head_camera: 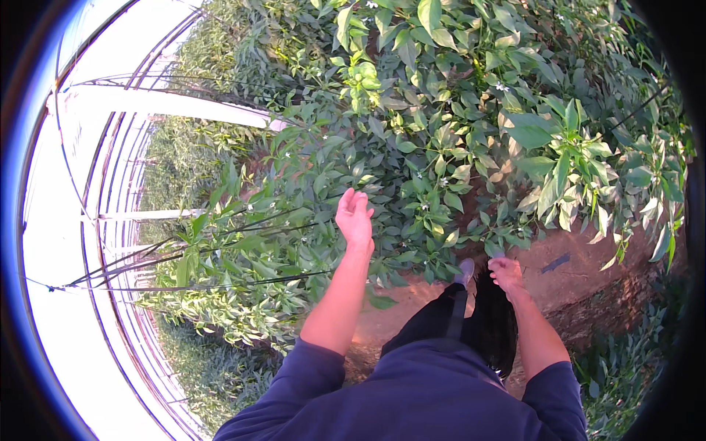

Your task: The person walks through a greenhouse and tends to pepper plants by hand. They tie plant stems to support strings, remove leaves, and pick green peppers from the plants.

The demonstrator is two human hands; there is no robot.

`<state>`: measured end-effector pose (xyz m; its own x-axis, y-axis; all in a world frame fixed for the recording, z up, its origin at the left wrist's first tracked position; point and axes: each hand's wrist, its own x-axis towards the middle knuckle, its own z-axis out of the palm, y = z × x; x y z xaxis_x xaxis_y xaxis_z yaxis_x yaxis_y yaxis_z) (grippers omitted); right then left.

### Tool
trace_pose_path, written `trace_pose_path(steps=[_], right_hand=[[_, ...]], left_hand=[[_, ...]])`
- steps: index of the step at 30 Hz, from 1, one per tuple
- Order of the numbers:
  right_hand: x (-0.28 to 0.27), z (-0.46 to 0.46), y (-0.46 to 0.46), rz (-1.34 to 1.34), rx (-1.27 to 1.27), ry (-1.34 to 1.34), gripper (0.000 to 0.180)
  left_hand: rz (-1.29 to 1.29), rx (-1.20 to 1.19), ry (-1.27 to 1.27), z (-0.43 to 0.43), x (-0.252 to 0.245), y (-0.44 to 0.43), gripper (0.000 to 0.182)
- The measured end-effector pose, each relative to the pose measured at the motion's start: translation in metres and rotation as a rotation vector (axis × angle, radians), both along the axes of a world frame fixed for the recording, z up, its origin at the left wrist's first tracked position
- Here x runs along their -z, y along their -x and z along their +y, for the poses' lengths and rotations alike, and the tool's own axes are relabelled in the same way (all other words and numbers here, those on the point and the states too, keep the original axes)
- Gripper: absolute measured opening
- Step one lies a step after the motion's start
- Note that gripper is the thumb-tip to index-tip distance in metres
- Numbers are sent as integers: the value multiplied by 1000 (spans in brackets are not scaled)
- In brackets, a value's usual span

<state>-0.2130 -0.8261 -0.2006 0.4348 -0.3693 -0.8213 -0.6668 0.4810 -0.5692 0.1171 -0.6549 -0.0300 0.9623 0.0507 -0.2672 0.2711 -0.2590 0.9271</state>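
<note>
My left hand (pixel 354 218) is raised in front of pepper plants (pixel 397 220) with small white flowers. Its fingers are bent, and I cannot tell whether anything lies between them. Dark cords (pixel 265 225) run from the left through the leaves towards this hand. Lower and to the right, my right hand (pixel 506 273) hangs beside my dark trousers (pixel 427 317), with its fingers curled. Low pepper leaves (pixel 504 241) are just beyond its fingertips; whether it grips one is unclear.
A bare soil path (pixel 584 270) lies under me, with my shoe (pixel 467 271) on it and a dark flat scrap (pixel 555 263) to the right. Leafy branches (pixel 573 149) overhang the path. Greenhouse frame bars (pixel 102 231) and a pale beam (pixel 187 106) stand at left.
</note>
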Motion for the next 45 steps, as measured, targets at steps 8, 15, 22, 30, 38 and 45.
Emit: trace_pose_path(steps=[8,15,22,30,38,45], right_hand=[[-9,-17,-5,9,-77,7,22],[-35,8,-11,-65,-172,-17,23],[-87,32,-55,-242,-331,51,21],[-217,23,-148,-583,-462,241,22],[-486,88,-270,-1327,-664,468,21],[-584,144,-288,-1454,-745,489,22]], left_hand=[[-315,133,33,-18,-73,-1,43],[-151,82,75,46,-87,96,30],[-576,-95,98,116,-199,108,19],[-1038,-397,182,169,-311,85,24],[-1006,-398,376,188,-349,57,33],[-874,56,314,203,-425,0,29]])
